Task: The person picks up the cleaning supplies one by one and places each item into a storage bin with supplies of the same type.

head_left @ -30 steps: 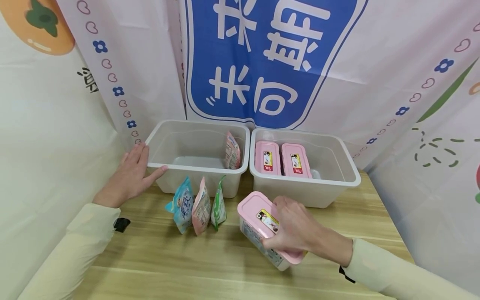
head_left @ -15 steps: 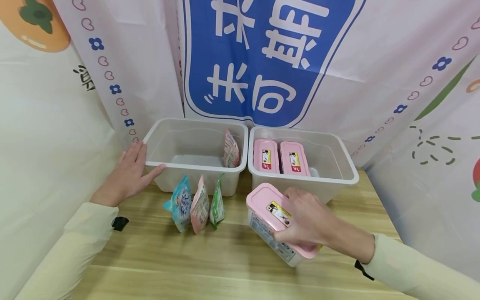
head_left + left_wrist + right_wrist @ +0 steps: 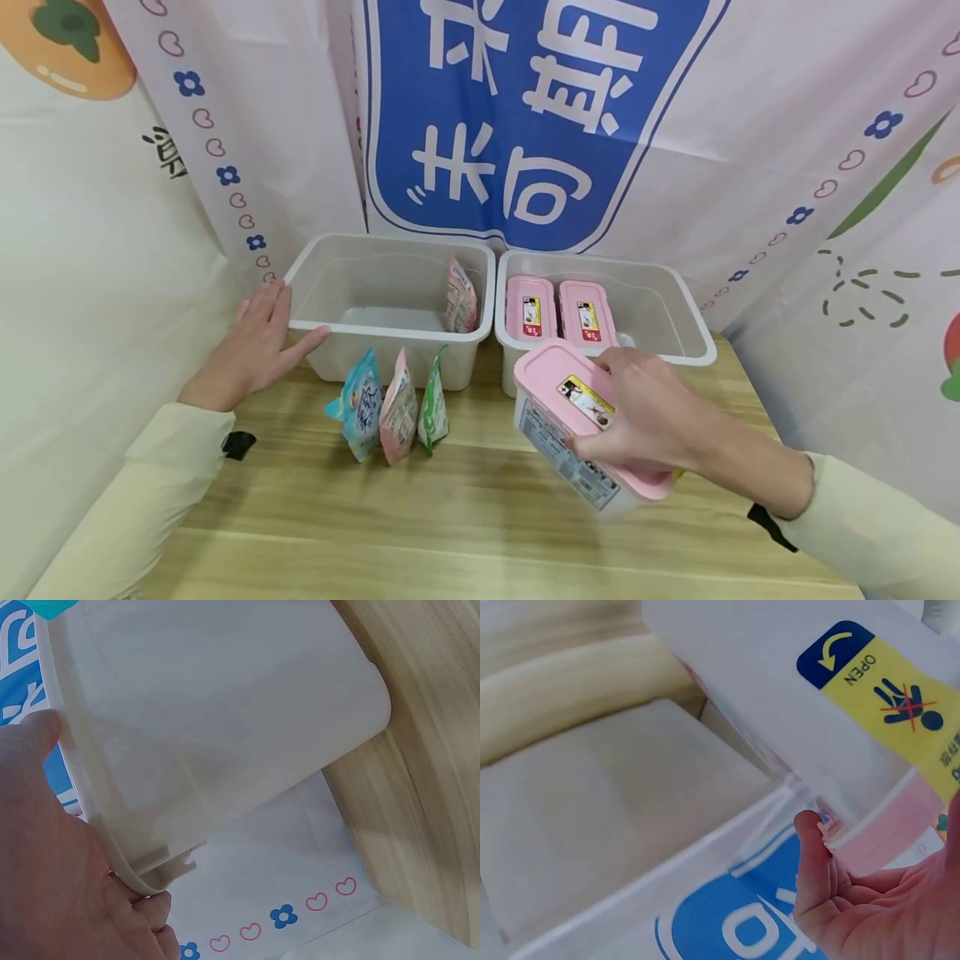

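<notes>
My right hand grips a white tub with a pink lid from above, its thumb on the near side. The tub is raised and tilted in front of the right bin. In the right wrist view, the tub carries a yellow label reading OPEN, and fingertips curl at its lid edge. Two similar pink-lidded tubs stand side by side in that bin's left part. My left hand rests on the near left corner of the left bin, fingers straight, thumb over the front rim.
Before the left bin stand a blue pouch, a pink pouch and a green pouch on the wooden table. Another pink pouch leans inside that bin. Printed cloth hangs close behind both bins.
My right hand has lifted the tub and carried it right and towards the right bin. My left hand has stayed on the left bin's corner. The view has shifted slightly.
</notes>
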`<state>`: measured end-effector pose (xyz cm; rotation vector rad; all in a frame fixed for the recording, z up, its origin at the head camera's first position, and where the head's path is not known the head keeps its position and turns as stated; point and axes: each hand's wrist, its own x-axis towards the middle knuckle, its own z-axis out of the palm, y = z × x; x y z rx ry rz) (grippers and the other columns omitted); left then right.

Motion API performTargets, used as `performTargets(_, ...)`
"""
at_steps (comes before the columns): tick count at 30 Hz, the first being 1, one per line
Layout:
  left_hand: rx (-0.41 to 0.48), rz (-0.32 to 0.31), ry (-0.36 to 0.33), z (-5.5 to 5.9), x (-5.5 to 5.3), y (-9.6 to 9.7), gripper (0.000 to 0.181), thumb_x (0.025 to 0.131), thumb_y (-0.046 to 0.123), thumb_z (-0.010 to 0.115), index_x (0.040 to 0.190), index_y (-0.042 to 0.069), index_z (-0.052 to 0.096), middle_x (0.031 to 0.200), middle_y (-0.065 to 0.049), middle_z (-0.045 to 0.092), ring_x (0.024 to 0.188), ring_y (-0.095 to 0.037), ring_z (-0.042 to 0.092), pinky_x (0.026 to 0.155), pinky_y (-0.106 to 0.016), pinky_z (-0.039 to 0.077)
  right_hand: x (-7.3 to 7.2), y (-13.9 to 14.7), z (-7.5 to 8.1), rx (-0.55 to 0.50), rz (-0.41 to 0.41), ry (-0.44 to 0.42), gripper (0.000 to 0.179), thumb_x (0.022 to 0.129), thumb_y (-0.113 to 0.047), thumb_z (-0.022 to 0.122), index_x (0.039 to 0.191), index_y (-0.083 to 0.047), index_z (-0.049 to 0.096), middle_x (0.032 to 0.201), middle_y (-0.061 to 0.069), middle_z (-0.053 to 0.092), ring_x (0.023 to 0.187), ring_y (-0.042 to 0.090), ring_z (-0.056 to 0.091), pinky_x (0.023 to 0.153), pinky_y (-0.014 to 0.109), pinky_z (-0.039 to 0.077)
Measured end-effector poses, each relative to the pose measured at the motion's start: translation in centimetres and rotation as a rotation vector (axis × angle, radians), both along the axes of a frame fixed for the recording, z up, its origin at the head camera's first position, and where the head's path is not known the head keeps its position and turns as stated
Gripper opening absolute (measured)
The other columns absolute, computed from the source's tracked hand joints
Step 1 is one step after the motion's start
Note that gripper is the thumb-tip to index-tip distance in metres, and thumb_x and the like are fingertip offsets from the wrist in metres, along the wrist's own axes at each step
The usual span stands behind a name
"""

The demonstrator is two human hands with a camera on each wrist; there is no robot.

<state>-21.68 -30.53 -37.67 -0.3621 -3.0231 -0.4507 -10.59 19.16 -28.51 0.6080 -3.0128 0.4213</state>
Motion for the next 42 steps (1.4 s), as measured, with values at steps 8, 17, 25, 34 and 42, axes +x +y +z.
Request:
performTargets(8, 0.001, -0.005, 0.01, 0.0, 0.1, 0.0, 0.104, 0.107, 0.064, 0.042, 0.165, -0.007, -0.005, 0.174, -0.031, -0.008, 0.163, -0.05, -0.005, 0.13, -0.07, 0.002, -0.2, 0.3, 3.1, 0.024, -0.079, -0.028, 0.075, 0.067, -0.053, 0.086, 0.117, -0.002, 0.062, 0.081, 0.003, 0.064, 0.066, 0.014, 0.059, 0.049, 0.026, 0.048)
performTargets(17, 0.005, -0.007, 0.018, -0.1, 0.2, 0.0, 0.104, 0.107, 0.065, 0.041, 0.165, -0.009, -0.004, 0.173, -0.033, -0.007, 0.162, -0.051, -0.004, 0.13, -0.07, 0.002, -1.5, 0.6, 6.0, 0.053, -0.117, -0.042, 0.066, 0.075, -0.058, 0.084, 0.108, -0.004, 0.063, 0.079, 0.006, 0.068, 0.055, 0.013, 0.063, 0.043, 0.024, 0.049)
performTargets(25, 0.003, -0.002, 0.007, -0.2, 0.1, -0.1, 0.104, 0.107, 0.066, 0.042, 0.165, -0.006, -0.006, 0.174, -0.033, -0.006, 0.163, -0.051, -0.005, 0.131, -0.069, 0.0, -3.2, 1.0, 7.4, 0.051, -0.178, -0.077, 0.071, 0.079, -0.062, 0.081, 0.112, -0.003, 0.06, 0.085, 0.011, 0.071, 0.057, 0.015, 0.066, 0.044, 0.026, 0.052)
performTargets(34, 0.012, -0.007, 0.026, -0.1, 0.2, 0.0, 0.103, 0.107, 0.065, 0.043, 0.166, -0.007, -0.002, 0.174, -0.034, -0.003, 0.162, -0.052, -0.002, 0.13, -0.069, 0.002, -5.3, 1.7, 8.1, 0.054, -0.213, -0.138, 0.076, 0.083, -0.064, 0.077, 0.116, 0.002, 0.059, 0.09, 0.016, 0.072, 0.059, 0.019, 0.069, 0.047, 0.028, 0.055)
performTargets(42, 0.008, -0.003, 0.02, -0.2, 0.1, -0.1, 0.104, 0.107, 0.065, 0.042, 0.165, -0.008, -0.002, 0.174, -0.032, -0.005, 0.163, -0.051, -0.003, 0.131, -0.069, 0.001, -6.8, 2.7, 8.4, 0.024, -0.242, -0.112, 0.07, 0.085, -0.065, 0.076, 0.104, 0.0, 0.063, 0.082, 0.015, 0.073, 0.058, 0.021, 0.068, 0.047, 0.032, 0.055)
